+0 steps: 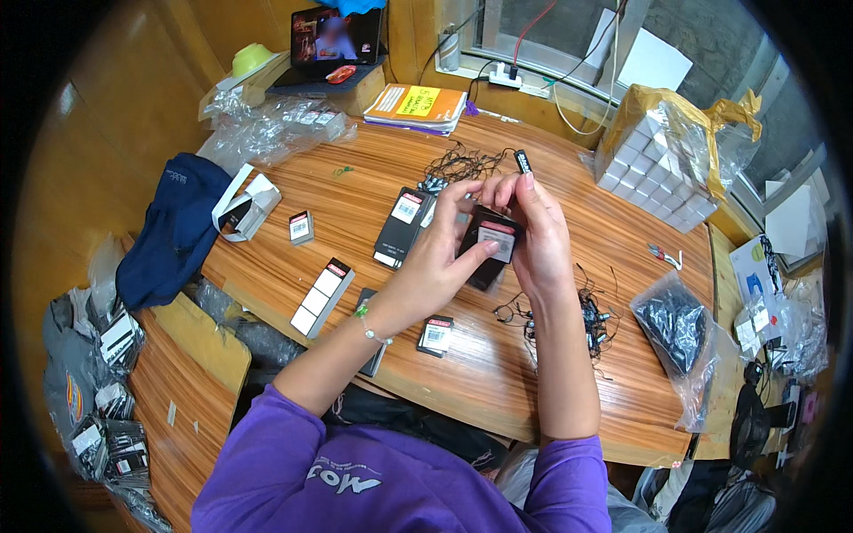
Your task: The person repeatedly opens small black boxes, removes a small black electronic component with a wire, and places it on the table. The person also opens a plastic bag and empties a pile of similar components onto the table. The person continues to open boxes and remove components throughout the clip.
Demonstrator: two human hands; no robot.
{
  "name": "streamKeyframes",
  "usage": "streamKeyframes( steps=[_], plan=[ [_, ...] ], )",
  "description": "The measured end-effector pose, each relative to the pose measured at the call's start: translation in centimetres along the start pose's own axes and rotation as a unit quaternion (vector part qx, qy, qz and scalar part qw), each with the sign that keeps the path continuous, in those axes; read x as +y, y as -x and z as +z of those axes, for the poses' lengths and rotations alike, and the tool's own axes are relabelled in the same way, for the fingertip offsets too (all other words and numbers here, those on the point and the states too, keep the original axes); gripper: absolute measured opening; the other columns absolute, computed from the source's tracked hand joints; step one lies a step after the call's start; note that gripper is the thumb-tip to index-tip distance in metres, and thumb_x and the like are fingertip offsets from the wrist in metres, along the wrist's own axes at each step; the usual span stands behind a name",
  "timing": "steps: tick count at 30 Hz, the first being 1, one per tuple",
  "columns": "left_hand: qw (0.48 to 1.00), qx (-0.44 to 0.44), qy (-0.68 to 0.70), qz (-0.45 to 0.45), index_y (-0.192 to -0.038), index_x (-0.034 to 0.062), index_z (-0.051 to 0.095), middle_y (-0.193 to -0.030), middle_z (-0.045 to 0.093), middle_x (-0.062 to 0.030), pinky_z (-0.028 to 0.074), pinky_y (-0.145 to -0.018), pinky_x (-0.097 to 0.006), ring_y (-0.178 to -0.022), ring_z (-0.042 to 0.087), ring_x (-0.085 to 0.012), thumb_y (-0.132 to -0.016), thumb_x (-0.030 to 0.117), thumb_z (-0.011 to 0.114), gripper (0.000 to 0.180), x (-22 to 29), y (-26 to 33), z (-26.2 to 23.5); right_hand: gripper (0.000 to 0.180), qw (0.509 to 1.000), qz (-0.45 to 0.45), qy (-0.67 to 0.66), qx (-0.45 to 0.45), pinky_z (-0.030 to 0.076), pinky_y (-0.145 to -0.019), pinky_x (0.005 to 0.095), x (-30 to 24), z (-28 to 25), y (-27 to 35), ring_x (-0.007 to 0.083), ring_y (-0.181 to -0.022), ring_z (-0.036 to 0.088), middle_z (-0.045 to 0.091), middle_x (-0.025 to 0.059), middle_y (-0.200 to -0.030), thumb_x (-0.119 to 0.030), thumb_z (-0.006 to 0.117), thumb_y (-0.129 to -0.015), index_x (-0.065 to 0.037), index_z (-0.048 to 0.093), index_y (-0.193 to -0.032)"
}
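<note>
In front of me, over the middle of the table, my left hand (437,253) grips a small stack of black hang tags (496,233) with a white label, its thumb pressed on the front. My right hand (542,226) is closed at the stack's right side, its thumb and forefinger pinched together. Above those fingertips sticks up a small black plastic tag seal (522,162), apparently in their pinch. Behind the left hand stands a taller pile of black tags (400,226). A tangle of black tag strings (466,164) lies beyond, another string tangle (595,320) right of my right forearm.
Other tag piles lie left (322,298) and near (436,336). A small white box (253,209) stands beside a navy cloth bag (169,231). Rightward are a plastic bag of black strings (671,324), small cutters (665,257) and stacked white boxes (653,169). Notebooks (416,108) and a laptop (338,40) sit behind.
</note>
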State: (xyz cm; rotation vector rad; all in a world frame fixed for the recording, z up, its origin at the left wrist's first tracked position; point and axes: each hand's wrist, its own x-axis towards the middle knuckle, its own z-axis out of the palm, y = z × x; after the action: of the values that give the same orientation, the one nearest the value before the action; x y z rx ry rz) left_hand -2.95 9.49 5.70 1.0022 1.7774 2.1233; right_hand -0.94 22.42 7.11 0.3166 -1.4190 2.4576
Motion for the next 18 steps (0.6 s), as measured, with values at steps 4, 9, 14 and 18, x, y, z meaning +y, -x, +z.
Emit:
streamKeyframes(
  steps=[4,9,14,18],
  plan=[
    [0.999,-0.033,0.011,-0.015,-0.131,0.0039,0.025,-0.123,0.041,-0.0148,0.038,-0.093,-0.031,-0.109,0.05,-0.0204,-0.083,-0.004,0.052,0.056,-0.9,0.5,0.5,0.026,0.999,0.011,0.028,0.043,0.036,-0.067,0.0196,0.3,-0.7,0.0,0.0059,-0.072,0.046,0.052,-0.0011,-0.078,-0.028,0.045,-0.093,-0.006,0.057,-0.086],
    [0.982,-0.087,-0.166,0.008,-0.127,0.0047,0.034,-0.12,0.046,-0.0128,0.033,-0.097,-0.031,-0.113,0.046,-0.0191,-0.085,0.0,0.048,0.045,-0.7,0.4,-1.0,0.023,0.997,0.041,-0.028,0.057,0.039,-0.071,0.0241,0.0,-1.8,-0.5,0.0103,-0.078,0.049,0.054,0.0015,-0.083,-0.027,0.042,-0.094,-0.007,0.053,-0.094],
    [0.973,-0.107,-0.17,-0.112,-0.119,0.0045,0.04,-0.109,0.049,-0.0067,0.041,-0.088,-0.028,-0.103,0.05,-0.0141,-0.085,-0.001,0.048,0.036,-2.5,-1.0,-6.2,0.023,0.995,-0.017,-0.026,0.093,0.038,-0.072,0.0284,-0.1,-4.7,-2.9,0.0123,-0.081,0.049,0.055,0.0023,-0.085,-0.03,0.041,-0.095,-0.012,0.048,-0.083],
    [0.98,-0.12,-0.062,-0.146,-0.115,0.0051,0.044,-0.096,0.055,-0.0019,0.046,-0.08,-0.022,-0.09,0.054,-0.0073,-0.083,-0.002,0.054,0.034,-4.9,-3.2,-9.0,0.021,0.987,-0.026,0.052,0.151,0.035,-0.067,0.0278,-0.3,-5.4,-7.6,0.0102,-0.077,0.048,0.055,-0.0011,-0.081,-0.028,0.041,-0.093,-0.016,0.049,-0.078]
  ],
)
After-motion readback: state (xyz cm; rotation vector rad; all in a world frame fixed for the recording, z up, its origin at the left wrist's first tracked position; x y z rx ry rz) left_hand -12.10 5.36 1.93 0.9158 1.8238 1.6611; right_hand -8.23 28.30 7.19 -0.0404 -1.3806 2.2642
